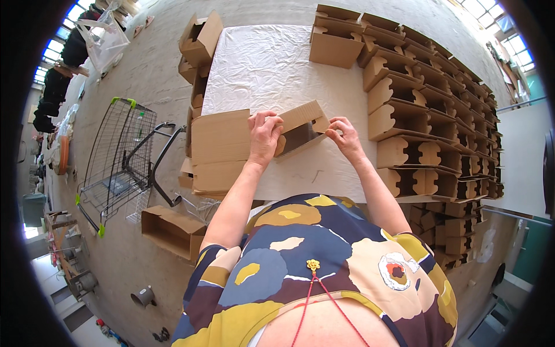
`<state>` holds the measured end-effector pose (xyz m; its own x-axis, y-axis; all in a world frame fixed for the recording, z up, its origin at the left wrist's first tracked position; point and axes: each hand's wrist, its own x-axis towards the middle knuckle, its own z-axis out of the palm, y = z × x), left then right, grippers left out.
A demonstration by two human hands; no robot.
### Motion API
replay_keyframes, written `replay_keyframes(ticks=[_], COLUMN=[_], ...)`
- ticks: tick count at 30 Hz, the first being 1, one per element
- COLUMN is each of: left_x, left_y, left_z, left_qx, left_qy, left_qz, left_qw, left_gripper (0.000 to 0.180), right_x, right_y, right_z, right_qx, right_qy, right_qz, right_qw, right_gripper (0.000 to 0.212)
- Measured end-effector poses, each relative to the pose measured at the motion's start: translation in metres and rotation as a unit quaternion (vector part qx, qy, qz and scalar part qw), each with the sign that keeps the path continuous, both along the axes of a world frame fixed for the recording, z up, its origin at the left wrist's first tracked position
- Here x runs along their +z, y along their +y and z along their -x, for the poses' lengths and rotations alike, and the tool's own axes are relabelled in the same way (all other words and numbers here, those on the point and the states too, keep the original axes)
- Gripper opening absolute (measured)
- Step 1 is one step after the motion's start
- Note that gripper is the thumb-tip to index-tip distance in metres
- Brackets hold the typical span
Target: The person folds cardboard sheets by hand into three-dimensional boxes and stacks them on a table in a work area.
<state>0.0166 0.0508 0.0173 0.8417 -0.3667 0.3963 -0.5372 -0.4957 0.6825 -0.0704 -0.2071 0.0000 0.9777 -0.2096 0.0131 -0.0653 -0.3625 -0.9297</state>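
Observation:
Over the white-covered table [263,63], a small brown cardboard box [298,117] is held between my two hands, its dark inside showing. My left hand [265,137] grips its left end, fingers curled over the cardboard edge. At the right end, my right hand [346,139] pinches a corner by a flap with thumb and fingers. To the left of my left hand lies a pile of flat cardboard sheets [221,139], close beside my wrist.
Many open cardboard boxes [396,118] are stacked in rows along the table's right side. More boxes [200,43] stand at the far left edge. A wire shopping cart [118,156] and an open carton [170,231] are on the floor at left.

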Motion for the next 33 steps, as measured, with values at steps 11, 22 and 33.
replay_keyframes(ticks=[11,22,33], left_x=[0.0,0.008,0.018], left_y=[-0.004,0.017,0.026], left_z=[0.002,0.003,0.024], left_qx=[-0.022,-0.082,-0.045], left_qy=[0.014,-0.007,0.012], left_qz=[0.021,-0.04,-0.09], left_qw=[0.999,0.996,0.995], left_gripper=[0.028,0.036,0.025], right_x=[-0.001,0.006,0.004], right_y=[-0.011,0.012,0.021], right_z=[-0.007,-0.005,-0.01], right_qx=[0.03,-0.087,-0.126], right_qy=[-0.001,-0.009,0.053], right_qz=[0.041,0.118,0.219], right_qw=[0.999,0.989,0.966], right_gripper=[0.04,0.049,0.04])
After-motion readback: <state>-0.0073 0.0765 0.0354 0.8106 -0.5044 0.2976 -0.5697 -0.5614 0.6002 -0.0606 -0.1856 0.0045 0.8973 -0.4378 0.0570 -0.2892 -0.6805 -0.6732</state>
